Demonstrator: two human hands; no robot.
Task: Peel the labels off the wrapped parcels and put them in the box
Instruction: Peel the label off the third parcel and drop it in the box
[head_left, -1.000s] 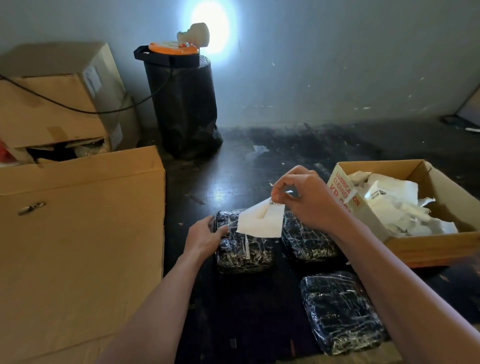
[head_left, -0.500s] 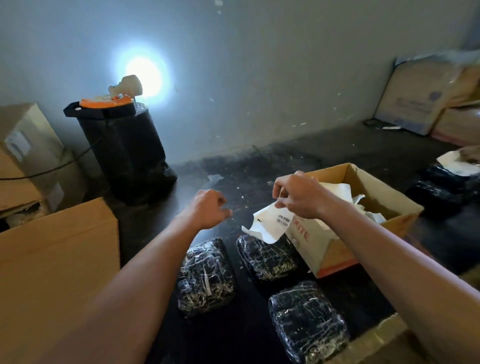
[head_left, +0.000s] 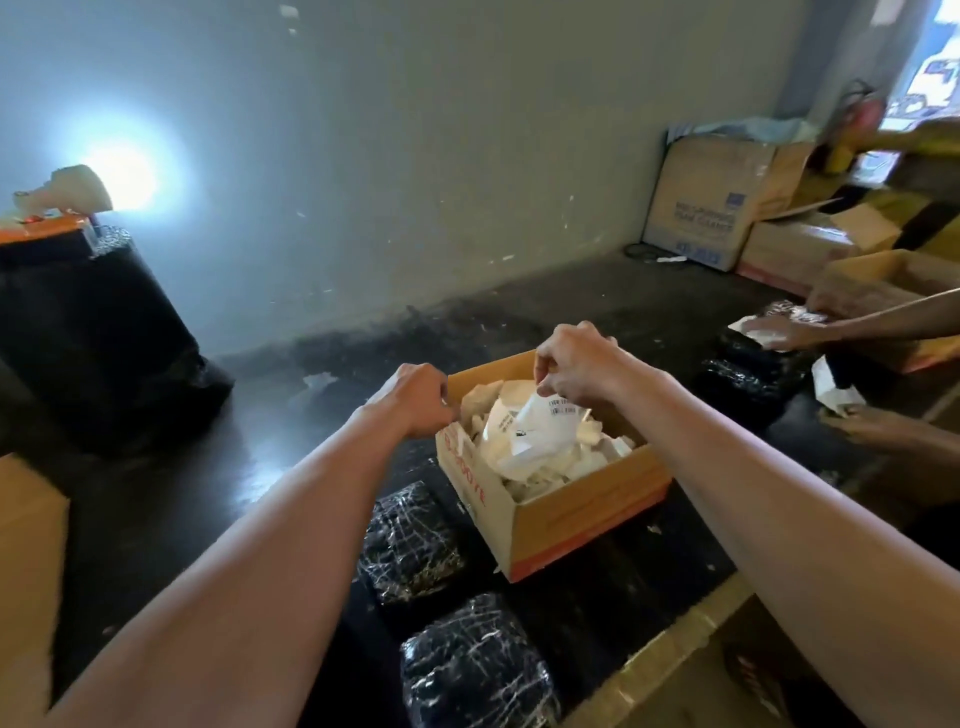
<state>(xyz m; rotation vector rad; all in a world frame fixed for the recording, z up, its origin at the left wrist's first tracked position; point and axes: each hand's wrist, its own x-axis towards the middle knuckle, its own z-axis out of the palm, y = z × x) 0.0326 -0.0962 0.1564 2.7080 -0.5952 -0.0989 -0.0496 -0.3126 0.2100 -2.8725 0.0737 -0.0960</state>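
My right hand (head_left: 574, 358) pinches a white printed label (head_left: 545, 423) over the open cardboard box (head_left: 582, 506), which holds a heap of peeled white labels. At the box's left rim, my left hand (head_left: 415, 397) is curled shut and seems to grip the edge. Two black parcels wrapped in clear film lie on the dark floor in front of the box: one (head_left: 410, 540) by its left wall, another (head_left: 478, 665) nearer me. My left forearm hides what lies further left.
Another person's hands (head_left: 800, 325) work on black parcels (head_left: 748, 374) at the right. Cardboard boxes (head_left: 711, 213) stand against the wall at the far right. A black bin (head_left: 88, 332) with an orange lid stands at left, and a large carton (head_left: 26, 551) at the left edge.
My right hand carried the peeled label from above the parcels to over the box. My left hand left the parcel and reached the box's rim. The view swung right.
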